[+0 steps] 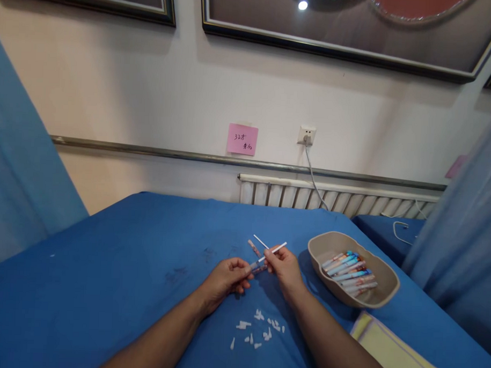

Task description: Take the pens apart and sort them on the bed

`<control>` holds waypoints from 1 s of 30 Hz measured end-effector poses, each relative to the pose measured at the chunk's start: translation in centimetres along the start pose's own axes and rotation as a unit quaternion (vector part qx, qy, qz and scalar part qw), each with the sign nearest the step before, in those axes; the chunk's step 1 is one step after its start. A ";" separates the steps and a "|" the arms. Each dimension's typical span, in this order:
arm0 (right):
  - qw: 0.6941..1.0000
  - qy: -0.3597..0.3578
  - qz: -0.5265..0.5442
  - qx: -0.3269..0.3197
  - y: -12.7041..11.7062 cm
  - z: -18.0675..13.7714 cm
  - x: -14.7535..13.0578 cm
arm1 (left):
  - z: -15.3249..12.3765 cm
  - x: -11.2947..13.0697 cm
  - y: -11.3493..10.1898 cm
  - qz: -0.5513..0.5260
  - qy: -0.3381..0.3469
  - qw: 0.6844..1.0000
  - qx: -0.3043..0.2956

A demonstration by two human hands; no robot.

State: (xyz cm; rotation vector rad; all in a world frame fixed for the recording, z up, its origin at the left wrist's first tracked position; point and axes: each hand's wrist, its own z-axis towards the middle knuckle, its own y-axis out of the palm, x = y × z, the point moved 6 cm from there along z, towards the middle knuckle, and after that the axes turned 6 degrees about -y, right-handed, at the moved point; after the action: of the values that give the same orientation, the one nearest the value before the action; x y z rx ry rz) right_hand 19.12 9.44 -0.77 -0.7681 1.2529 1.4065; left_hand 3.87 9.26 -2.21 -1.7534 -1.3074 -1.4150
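Observation:
My left hand [231,275] is closed, pinching the end of a slim printed pen barrel [259,269] that points toward my right hand. My right hand [285,267] has its fingers pinched on a thin white stick [276,248], whose lower end meets the barrel near the left fingertips. I cannot tell whether the stick is inside the barrel. Just beyond the hands lie another printed barrel [253,247] and a second white stick [261,241], partly hidden by the right fingers. Several small white plastic pieces [242,325] are scattered on the blue cloth nearer to me.
To the right stands a beige plastic basin [380,296] with several printed pens [351,271] in it. A folded yellow cloth [392,350] lies in front of it. The blue-covered table [105,286] reaches a wall with a radiator [285,192]. Blue curtains [24,160] hang at both sides.

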 end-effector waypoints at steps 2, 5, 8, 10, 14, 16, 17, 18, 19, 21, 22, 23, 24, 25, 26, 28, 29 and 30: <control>1.000 -0.009 -0.025 -0.012 0.0 0.1 -0.7 | -0.2 0.0 0.4 0.022 0.000 0.999 -0.026; 0.998 -0.017 -0.052 -0.034 0.1 0.1 -1.2 | -0.5 0.0 0.8 0.032 -0.007 0.998 -0.060; 0.997 -0.012 -0.061 -0.052 0.4 -0.1 -1.0 | -0.9 0.1 1.3 0.031 -0.014 0.995 -0.089; 0.995 -0.005 -0.067 -0.077 0.9 -0.4 -0.6 | -1.1 0.1 1.6 0.029 -0.019 0.994 -0.103; 0.996 -0.034 -0.047 -0.066 1.2 -0.5 -1.1 | -1.3 0.3 1.8 0.007 -0.025 0.993 -0.117; 0.998 -0.061 -0.030 -0.015 0.5 -0.3 -1.6 | -1.3 0.2 1.8 -0.001 -0.026 0.993 -0.117; 0.997 -0.068 -0.026 0.003 0.3 -0.2 -1.8 | -1.3 0.2 1.7 -0.003 -0.027 0.993 -0.117; 0.997 -0.070 -0.026 0.010 0.1 -0.2 -1.9 | -1.2 0.2 1.7 -0.003 -0.028 0.993 -0.117; 0.997 -0.069 -0.030 0.007 0.1 -0.2 -1.8 | -1.2 0.1 1.7 -0.003 -0.029 0.993 -0.117; 0.997 -0.061 -0.035 -0.012 0.5 -0.3 -1.5 | -1.2 0.1 1.7 -0.003 -0.029 0.993 -0.113; 0.997 -0.056 -0.037 -0.023 0.6 -0.4 -1.4 | -1.2 0.0 1.7 -0.002 -0.030 0.993 -0.112; 0.997 -0.052 -0.039 -0.030 0.8 -0.4 -1.3 | -1.2 0.0 1.7 -0.001 -0.030 0.993 -0.110; 0.997 -0.050 -0.043 -0.035 0.8 -0.5 -1.3 | -1.2 0.0 1.6 -0.001 -0.030 0.994 -0.108; 0.997 -0.049 -0.046 -0.036 0.7 -0.4 -1.3 | -1.1 0.0 1.6 -0.004 -0.027 0.994 -0.105; 0.997 -0.051 -0.050 -0.033 0.5 -0.3 -1.4 | -1.0 0.0 1.5 -0.010 -0.022 0.994 -0.103; 0.997 -0.060 -0.056 -0.007 -0.7 0.3 -1.4 | -0.8 0.2 1.3 -0.034 -0.011 0.995 -0.094; 0.996 -0.067 -0.061 0.016 -1.5 0.7 -1.3 | -0.7 0.2 1.2 -0.049 -0.006 0.995 -0.087; 0.994 -0.070 -0.074 0.040 -2.5 1.1 -1.1 | -0.6 0.3 1.0 -0.064 -0.003 0.995 -0.081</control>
State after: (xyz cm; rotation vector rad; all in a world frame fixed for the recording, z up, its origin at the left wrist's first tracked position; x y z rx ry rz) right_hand 22.00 9.95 -0.16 -0.6812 1.1139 1.2617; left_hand 4.53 8.49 -1.61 -1.8045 -1.3628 -1.6282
